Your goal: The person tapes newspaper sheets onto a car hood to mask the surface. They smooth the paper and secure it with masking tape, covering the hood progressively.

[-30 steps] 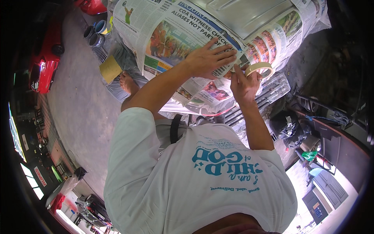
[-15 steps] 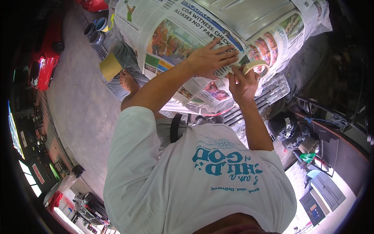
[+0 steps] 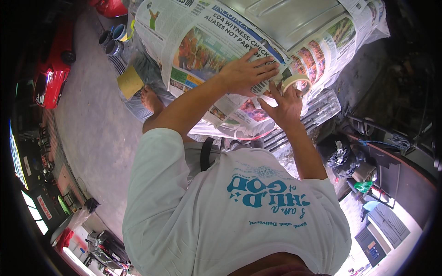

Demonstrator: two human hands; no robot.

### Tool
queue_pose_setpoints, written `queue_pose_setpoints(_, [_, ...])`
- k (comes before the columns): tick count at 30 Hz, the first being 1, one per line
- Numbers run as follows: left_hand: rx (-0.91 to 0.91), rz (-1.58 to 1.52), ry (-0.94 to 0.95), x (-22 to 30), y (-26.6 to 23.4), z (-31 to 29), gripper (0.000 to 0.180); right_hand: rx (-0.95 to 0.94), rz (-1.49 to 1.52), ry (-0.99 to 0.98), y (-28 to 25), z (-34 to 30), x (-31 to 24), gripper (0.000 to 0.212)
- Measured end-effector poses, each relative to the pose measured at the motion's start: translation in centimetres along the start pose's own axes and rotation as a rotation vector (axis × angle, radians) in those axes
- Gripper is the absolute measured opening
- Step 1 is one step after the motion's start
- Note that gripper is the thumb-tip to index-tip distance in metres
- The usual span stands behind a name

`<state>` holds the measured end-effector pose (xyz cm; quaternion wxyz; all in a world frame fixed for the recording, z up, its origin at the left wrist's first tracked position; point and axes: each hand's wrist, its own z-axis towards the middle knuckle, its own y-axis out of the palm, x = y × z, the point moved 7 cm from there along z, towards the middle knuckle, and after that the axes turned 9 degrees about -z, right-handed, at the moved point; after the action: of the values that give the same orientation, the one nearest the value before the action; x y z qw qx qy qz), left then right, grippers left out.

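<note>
My left hand (image 3: 248,75) lies flat with fingers spread on a newspaper sheet (image 3: 216,46) that wraps a large, smooth, silvery panel (image 3: 294,18). Just to its right, my right hand (image 3: 286,109) carries a cream roll of masking tape (image 3: 307,85) hooked on its fingers. Its index fingertip reaches the paper close to my left fingers, while the thumb stands apart. Any loose strip of tape between the hands is too small to make out.
Beside the panel at left are a bare foot (image 3: 149,99), a tan square pad (image 3: 130,83) and several dark buckets (image 3: 114,47). A red car (image 3: 51,80) stands farther left. Slatted metal (image 3: 317,115) lies below the panel; black bags (image 3: 340,154) are at right.
My right hand has shifted slightly left with the tape roll, and its thumb has spread away from the index finger. The left hand stays pressed on the newspaper.
</note>
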<state>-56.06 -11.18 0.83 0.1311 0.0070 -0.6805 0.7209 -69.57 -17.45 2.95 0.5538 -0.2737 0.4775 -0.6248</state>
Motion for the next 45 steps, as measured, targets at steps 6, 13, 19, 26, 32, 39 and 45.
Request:
queue_pose_setpoints(6, [-0.065,0.047,-0.004,0.2,-0.4,0.3,0.117,-0.070,-0.002,-0.031,0.5,-1.8,0.1,0.053])
queue_pose_setpoints(13, [-0.058,-0.023,-0.004,-0.2,-0.1,0.1,0.097,0.068,-0.041,0.015,-1.5,0.4,1.9,0.046])
queue_pose_setpoints(19, [-0.015,-0.010,0.085,0.1,-0.1,-0.1,0.074,0.125,-0.128,0.129,-0.9,0.9,3.5,0.039])
queue_pose_setpoints(26, [-0.002,0.006,0.121,0.4,0.0,-0.1,0.071,0.067,-0.149,0.071,0.1,0.6,2.6,0.037])
queue_pose_setpoints(32, [-0.036,0.046,0.086,0.6,0.1,0.1,0.091,0.160,-0.084,0.089,-1.5,-1.4,3.1,0.058])
queue_pose_setpoints(39, [0.009,0.017,-0.003,-0.3,-0.7,-0.1,0.085,0.279,0.036,0.354,-2.8,-12.0,8.6,0.077])
queue_pose_setpoints(45, [0.107,0.107,-0.273,-1.4,-1.8,3.1,0.072,0.242,0.056,0.463,-2.2,-18.8,10.4,0.077])
